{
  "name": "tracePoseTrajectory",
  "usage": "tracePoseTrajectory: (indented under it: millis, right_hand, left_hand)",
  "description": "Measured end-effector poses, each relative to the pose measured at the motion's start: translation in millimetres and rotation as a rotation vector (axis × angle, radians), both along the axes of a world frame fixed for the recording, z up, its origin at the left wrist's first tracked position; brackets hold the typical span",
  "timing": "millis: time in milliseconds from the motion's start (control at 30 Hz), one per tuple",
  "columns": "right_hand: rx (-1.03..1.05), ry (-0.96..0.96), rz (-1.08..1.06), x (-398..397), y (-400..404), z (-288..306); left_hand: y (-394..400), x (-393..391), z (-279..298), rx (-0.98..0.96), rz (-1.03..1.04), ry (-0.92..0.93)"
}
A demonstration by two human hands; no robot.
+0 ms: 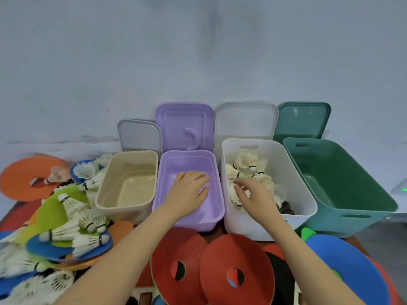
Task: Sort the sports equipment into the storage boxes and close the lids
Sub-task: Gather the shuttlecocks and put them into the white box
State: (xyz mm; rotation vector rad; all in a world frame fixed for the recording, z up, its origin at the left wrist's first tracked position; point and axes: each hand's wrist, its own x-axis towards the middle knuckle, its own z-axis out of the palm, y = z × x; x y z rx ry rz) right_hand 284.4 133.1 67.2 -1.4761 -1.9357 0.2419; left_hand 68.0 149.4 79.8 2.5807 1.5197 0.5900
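Four open boxes sitting in a row, lids propped behind. Left hand (189, 190) reaching into the empty purple box (212, 216), fingers spread flat, holding nothing. Right hand (253, 194) hovering over shuttlecocks (246, 168) lying in the white box (295, 190), fingers loosely curled and parted. More shuttlecocks and flat cones (235, 269) lying in front.

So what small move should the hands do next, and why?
Probably the left hand should go back to the shuttlecocks on the left and take one. It rests empty over the bare purple box, the white box already holds shuttlecocks, and many still lie loose.
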Motion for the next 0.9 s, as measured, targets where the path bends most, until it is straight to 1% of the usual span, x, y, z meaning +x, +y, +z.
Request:
tracePoseTrajectory:
  millis: [100,200,267,367,500,567,633,733,800,900]
  right_hand:
    - [0.002,0.103,0.043,-47,-4,1]
    - [-0.021,0.181,0.075,-103,-13,-1]
    - [-0.056,0.195,0.108,-142,-19,-6]
    - [-0.102,0.169,0.174,-196,-28,-14]
    - [-0.167,0.072,0.278,-259,-37,-26]
    - [-0.199,0.061,0.307,-288,-40,-33]
    - [-0.303,0.037,0.315,-314,-40,-41]
    - [-0.5,-0.081,0.336,-347,-37,-56]
    - [-0.557,-0.199,0.364,-363,-34,-67]
    - [-0.637,-0.354,0.345,-378,-28,-82]
  left_hand:
    - [-10,-51,-1,0.065,0.059,-0.01]
    - [-25,-106,-5,0.089,0.135,-0.066]
    - [-34,-143,-8,0.086,0.171,-0.085]
    - [-47,-198,-15,0.034,0.244,-0.043]
    - [-62,-264,-36,-0.041,0.313,-0.053]
    - [-69,-291,-42,-0.102,0.356,-0.012]
    - [-73,-317,-50,-0.17,0.391,0.053]
    - [-78,-348,-63,-0.267,0.419,0.131]
    - [-79,-360,-69,-0.321,0.406,0.151]
    - [-70,-363,-69,-0.394,0.357,0.179]
